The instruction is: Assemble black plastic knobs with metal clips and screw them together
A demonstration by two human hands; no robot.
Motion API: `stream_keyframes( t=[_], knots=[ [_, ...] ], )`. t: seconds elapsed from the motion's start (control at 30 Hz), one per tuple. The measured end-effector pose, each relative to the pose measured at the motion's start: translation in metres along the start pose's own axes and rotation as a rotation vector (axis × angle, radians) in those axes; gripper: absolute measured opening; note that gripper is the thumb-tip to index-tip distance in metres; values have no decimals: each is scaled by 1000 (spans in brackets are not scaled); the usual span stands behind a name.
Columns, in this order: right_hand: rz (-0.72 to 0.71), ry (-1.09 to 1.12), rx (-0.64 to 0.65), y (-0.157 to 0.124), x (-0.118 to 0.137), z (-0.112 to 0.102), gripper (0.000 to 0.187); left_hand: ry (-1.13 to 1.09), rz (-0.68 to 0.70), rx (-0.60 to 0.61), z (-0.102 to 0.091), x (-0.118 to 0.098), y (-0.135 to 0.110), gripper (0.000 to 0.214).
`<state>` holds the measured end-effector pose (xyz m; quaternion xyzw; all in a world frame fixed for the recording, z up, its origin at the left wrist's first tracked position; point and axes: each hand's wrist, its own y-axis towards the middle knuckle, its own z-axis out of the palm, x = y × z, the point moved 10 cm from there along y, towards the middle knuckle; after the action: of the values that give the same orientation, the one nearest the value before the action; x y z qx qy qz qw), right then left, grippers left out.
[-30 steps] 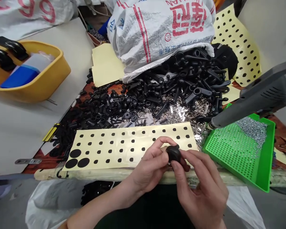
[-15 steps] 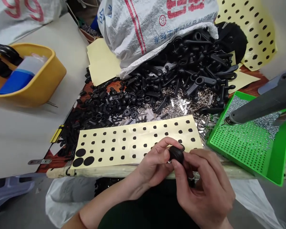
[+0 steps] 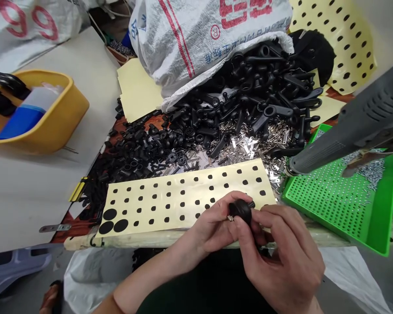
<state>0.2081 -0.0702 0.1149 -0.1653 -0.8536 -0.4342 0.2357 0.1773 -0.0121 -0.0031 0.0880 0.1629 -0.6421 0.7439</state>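
Both hands meet over the front edge of the worktable around a small, rounded black plastic part with a metal tab poking out on its left. My left hand closes on the part's left side, with thumb and fingers bent round it. From the right, my right hand pinches the same part between thumb and fingertips. Its lower side is hidden by the fingers. Beneath and behind the hands lies a pale yellow sheet of black stickers, several of its spots dark and rounded.
A grey electric screwdriver slants in from the right over a green perforated tray of small screws. Heaps of black plastic parts and metal clips lie behind. A white woven sack stands at the back; a yellow bin is left.
The view has shifted slightly. The grey screwdriver sits further left over the tray's edge. The black part has turned a little in my hands, which keep their hold; a foot shows at lower left.
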Motion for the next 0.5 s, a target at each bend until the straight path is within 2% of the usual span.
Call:
stream_keyframes(
  t=[0.2, 0.27, 0.37, 0.5],
  knots=[
    [50, 14, -67, -3, -7, -10, 18, 201, 92, -116, 3, -10, -6, 64],
    [47, 15, -86, -4, -6, -11, 18, 222, 136, -129, 5, -13, -7, 66],
    [39, 16, -95, -5, -5, -10, 20, 203, 180, -127, 11, -15, -8, 57],
    [-1, 16, -85, -5, -2, -7, 20, 137, 198, -156, 13, -17, -6, 30]
  ],
)
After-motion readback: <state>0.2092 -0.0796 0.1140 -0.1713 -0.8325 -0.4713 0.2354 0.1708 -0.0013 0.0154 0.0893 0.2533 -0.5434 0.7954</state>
